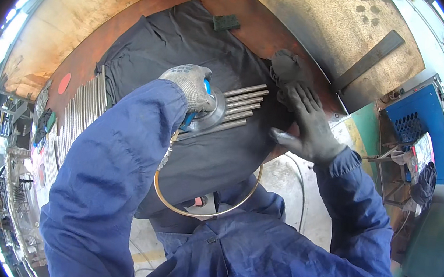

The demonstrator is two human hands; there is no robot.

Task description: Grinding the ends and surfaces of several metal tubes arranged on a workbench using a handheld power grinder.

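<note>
My left hand (190,87), in a pale knitted glove, is closed round a blue air sander (212,113) with a round metallic lower part. The sander lies over several metal rods (248,101), whose ends stick out to its right on a black cloth (159,40). An amber air hose (214,213) runs from the sander and loops near my body. My right hand (310,123), in a dark, soiled glove, has its fingers stretched out and thumb apart. Its fingertips reach a crumpled dark rag (287,69) at the table's right side.
Many more metal rods (82,105) lie in a row at the table's left. A dark green scouring pad (226,22) rests at the cloth's far edge, and a red disc (64,83) on the brown tabletop (155,1). A metal bar (371,59) leans right, near a blue cabinet (423,127).
</note>
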